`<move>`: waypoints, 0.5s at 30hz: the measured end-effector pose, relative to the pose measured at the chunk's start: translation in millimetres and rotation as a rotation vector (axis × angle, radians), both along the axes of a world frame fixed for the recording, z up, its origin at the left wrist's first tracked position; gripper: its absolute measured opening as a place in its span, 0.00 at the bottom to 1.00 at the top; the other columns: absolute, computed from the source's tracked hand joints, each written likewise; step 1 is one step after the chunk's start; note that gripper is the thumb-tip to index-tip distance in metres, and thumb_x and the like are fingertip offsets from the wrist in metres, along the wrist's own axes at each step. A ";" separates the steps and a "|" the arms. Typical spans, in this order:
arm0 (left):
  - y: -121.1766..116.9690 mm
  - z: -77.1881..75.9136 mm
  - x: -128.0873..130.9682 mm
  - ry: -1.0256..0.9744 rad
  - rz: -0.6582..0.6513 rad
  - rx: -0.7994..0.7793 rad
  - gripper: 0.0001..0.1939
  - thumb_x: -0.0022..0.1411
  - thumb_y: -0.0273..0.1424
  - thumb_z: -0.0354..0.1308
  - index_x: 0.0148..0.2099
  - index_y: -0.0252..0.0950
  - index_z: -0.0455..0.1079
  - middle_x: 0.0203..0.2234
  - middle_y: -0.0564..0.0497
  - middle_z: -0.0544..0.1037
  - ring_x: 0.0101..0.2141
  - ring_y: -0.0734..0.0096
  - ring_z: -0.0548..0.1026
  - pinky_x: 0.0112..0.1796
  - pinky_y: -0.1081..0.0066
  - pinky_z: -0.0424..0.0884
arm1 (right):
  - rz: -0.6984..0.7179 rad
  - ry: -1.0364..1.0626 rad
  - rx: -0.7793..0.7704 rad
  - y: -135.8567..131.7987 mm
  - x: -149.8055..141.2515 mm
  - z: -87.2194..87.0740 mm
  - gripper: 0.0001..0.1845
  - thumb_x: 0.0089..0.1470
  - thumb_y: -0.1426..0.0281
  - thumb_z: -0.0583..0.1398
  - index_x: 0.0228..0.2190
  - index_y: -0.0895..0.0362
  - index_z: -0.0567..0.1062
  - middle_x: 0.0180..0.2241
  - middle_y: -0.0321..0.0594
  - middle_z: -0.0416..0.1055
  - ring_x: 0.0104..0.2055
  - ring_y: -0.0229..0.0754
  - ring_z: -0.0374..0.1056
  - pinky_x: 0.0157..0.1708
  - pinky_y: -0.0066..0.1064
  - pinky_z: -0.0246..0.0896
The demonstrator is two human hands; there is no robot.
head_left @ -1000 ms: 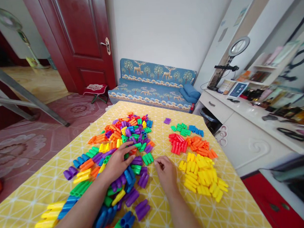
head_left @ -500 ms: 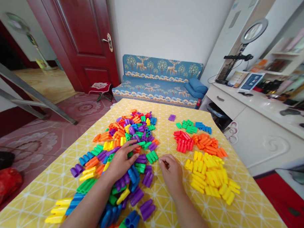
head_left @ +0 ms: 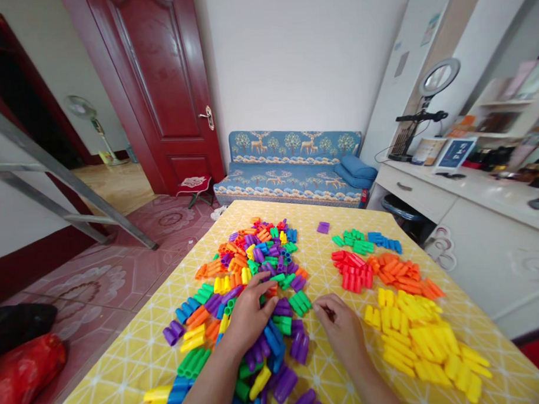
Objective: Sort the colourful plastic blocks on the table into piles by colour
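Note:
Over a mixed pile of colourful plastic tube-shaped building blocks [head_left: 259,256], my left hand [head_left: 250,311] is open with its fingers stretched out. Its fingertips are at a small orange-red block [head_left: 271,290], partly hidden by the hand. My right hand [head_left: 340,323] is curled closed just right of a green block [head_left: 300,303], apart from it, with no block showing in it. To its right lie sorted groups: yellow blocks [head_left: 427,335], red blocks [head_left: 353,271], orange blocks [head_left: 398,272], green blocks [head_left: 354,241] and blue blocks [head_left: 384,242]. One purple block [head_left: 323,227] lies alone farther back.
The blocks lie on a table with a yellow patterned cloth [head_left: 125,372]. Behind it stands a blue sofa [head_left: 290,175], with a small stool [head_left: 193,184] beside it. A metal ladder [head_left: 92,190] is at left and a white dresser [head_left: 473,218] at right.
The camera view has tilted up and turned left, so everything appears lower and farther right. Both hands keep nearly the same places and poses over the table.

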State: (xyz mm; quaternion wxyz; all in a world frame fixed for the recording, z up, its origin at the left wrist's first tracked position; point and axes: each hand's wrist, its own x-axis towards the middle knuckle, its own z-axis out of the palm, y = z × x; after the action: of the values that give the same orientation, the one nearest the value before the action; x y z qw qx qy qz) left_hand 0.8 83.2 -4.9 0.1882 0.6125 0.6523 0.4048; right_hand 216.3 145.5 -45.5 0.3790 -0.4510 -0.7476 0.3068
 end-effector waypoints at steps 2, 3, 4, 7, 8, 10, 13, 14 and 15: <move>0.2 1.1 0.5 -0.009 0.005 0.002 0.16 0.58 0.29 0.58 0.50 0.41 0.76 0.57 0.45 0.69 0.54 0.57 0.71 0.55 0.59 0.65 | 0.006 -0.001 -0.005 0.3 0.6 -0.1 0.12 0.58 0.64 0.55 0.28 0.55 0.75 0.32 0.39 0.72 0.34 0.42 0.68 0.34 0.32 0.60; 0.3 1.4 0.7 -0.010 0.008 0.002 0.17 0.58 0.29 0.58 0.50 0.41 0.76 0.57 0.45 0.69 0.54 0.57 0.71 0.55 0.59 0.65 | 0.006 -0.001 -0.007 0.5 0.8 -0.1 0.12 0.58 0.64 0.55 0.28 0.55 0.75 0.32 0.40 0.72 0.34 0.42 0.68 0.34 0.32 0.60; 0.4 1.5 0.9 -0.009 0.010 0.002 0.17 0.58 0.29 0.58 0.50 0.41 0.76 0.57 0.44 0.69 0.53 0.57 0.71 0.55 0.59 0.65 | 0.007 -0.002 -0.008 0.6 1.0 -0.2 0.12 0.58 0.64 0.55 0.28 0.55 0.75 0.32 0.40 0.72 0.34 0.42 0.68 0.34 0.32 0.60; 0.4 1.3 1.3 -0.011 0.020 0.002 0.16 0.58 0.29 0.58 0.49 0.41 0.76 0.57 0.44 0.69 0.53 0.58 0.71 0.55 0.60 0.66 | 0.003 0.009 -0.006 1.2 1.1 -1.4 0.12 0.57 0.63 0.55 0.28 0.55 0.75 0.32 0.40 0.72 0.34 0.42 0.68 0.34 0.32 0.61; 0.3 1.2 1.4 -0.014 0.022 0.003 0.16 0.58 0.29 0.58 0.49 0.41 0.76 0.56 0.45 0.70 0.53 0.58 0.71 0.55 0.60 0.66 | 0.000 0.018 -0.006 1.4 0.9 -1.9 0.12 0.57 0.63 0.55 0.29 0.55 0.75 0.32 0.40 0.72 0.34 0.42 0.68 0.34 0.32 0.61; 0.1 1.1 1.5 -0.019 0.019 0.007 0.16 0.58 0.29 0.58 0.49 0.41 0.77 0.56 0.45 0.70 0.53 0.58 0.72 0.55 0.60 0.66 | -0.009 0.039 -0.011 1.7 0.4 -2.8 0.11 0.56 0.64 0.56 0.31 0.55 0.75 0.33 0.41 0.72 0.34 0.43 0.68 0.35 0.32 0.62; -0.2 1.3 1.5 -0.013 0.010 0.012 0.16 0.59 0.29 0.58 0.49 0.41 0.76 0.56 0.45 0.70 0.53 0.58 0.71 0.55 0.59 0.65 | -0.018 0.046 -0.011 1.4 -0.4 -2.3 0.10 0.54 0.64 0.57 0.33 0.55 0.76 0.34 0.41 0.73 0.33 0.43 0.69 0.35 0.33 0.63; -0.1 1.3 1.5 -0.010 0.009 0.013 0.16 0.59 0.29 0.58 0.49 0.41 0.76 0.56 0.45 0.69 0.53 0.58 0.71 0.55 0.59 0.65 | -0.018 0.040 -0.004 1.2 -0.6 -1.6 0.10 0.54 0.65 0.57 0.32 0.55 0.76 0.34 0.41 0.73 0.33 0.43 0.68 0.34 0.33 0.63; 0.0 1.3 1.3 -0.009 0.007 0.012 0.15 0.59 0.29 0.58 0.49 0.41 0.76 0.56 0.45 0.69 0.53 0.58 0.71 0.55 0.59 0.65 | -0.014 0.033 0.006 0.9 -0.8 -0.9 0.09 0.54 0.65 0.57 0.32 0.55 0.76 0.33 0.41 0.72 0.33 0.43 0.68 0.34 0.33 0.63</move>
State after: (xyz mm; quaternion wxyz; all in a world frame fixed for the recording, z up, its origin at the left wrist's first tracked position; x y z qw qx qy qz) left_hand 2.1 83.2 -3.6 0.1857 0.6095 0.6513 0.4122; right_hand 215.6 146.3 -46.3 0.3949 -0.4500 -0.7389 0.3092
